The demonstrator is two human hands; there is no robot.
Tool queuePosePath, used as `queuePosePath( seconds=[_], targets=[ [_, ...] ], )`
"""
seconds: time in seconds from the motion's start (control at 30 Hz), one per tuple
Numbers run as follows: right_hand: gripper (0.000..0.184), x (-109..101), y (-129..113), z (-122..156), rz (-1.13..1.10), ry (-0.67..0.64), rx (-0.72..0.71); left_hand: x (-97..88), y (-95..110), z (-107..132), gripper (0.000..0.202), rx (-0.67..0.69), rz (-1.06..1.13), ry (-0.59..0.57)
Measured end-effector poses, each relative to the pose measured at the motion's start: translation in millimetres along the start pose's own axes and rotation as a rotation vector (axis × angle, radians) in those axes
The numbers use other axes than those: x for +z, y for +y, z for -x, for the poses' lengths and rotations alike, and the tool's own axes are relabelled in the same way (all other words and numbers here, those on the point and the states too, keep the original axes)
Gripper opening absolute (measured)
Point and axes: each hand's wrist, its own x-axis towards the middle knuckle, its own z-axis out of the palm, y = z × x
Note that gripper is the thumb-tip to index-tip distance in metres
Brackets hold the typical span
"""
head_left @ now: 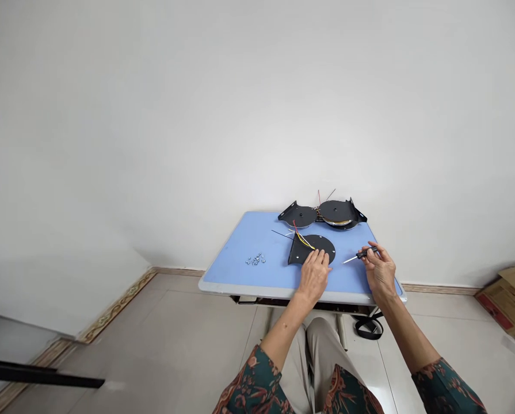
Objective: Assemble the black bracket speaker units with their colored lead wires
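Watched left hand [314,276] resting on black disc plate [321,246], fingers spread open; right hand [380,269], fingers closed on small screwdriver [361,254]. Loose screws [255,260] lay unused on blue tabletop [240,253]; two wired plates [321,214] sat at far edge.

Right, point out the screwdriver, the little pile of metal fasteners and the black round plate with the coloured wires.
screwdriver [366,253], head view, on its black handle
metal fasteners [255,260], head view, on the middle of the pile
black round plate [325,247], head view, on its bare face right of the wires
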Motion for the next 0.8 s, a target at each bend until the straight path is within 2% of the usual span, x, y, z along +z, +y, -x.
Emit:
queuePosePath(
  seconds=[0.07,0.17,0.3,0.4,0.57,0.63,0.7,0.8],
  targets=[
    [0.051,1,-1,1,0.007,-0.017,0.01,2.7,-6,1,0.038,-0.006,-0.021,-0.024],
    [0.048,3,-1,3,0.033,-0.037,-0.011,-3.0,-14,14,0.036,0.07,0.0,-0.009],
    [0.046,6,-2,4,0.036,-0.051,-0.046,-23.3,-31,41,0.036,0.222,0.152,0.023],
    [0.042,9,-4,5,0.052,-0.088,-0.08,-39.8,-52,54,0.039,0.307,0.33,-0.024],
    [0.033,15,-4,11,0.163,-0.173,-0.187,-54.2,-82,52,0.046,0.257,0.481,-0.078],
    [0.029,19,-5,17,0.244,-0.206,-0.252,-55.6,-83,48,0.042,0.202,0.47,-0.106],
    [0.026,26,-8,24,0.303,-0.245,-0.312,-55.3,-75,45,0.037,0.142,0.45,-0.108],
    [0.023,39,-12,36,0.385,-0.335,-0.395,-52.4,-53,41,0.037,0.039,0.461,-0.02]
  ],
)
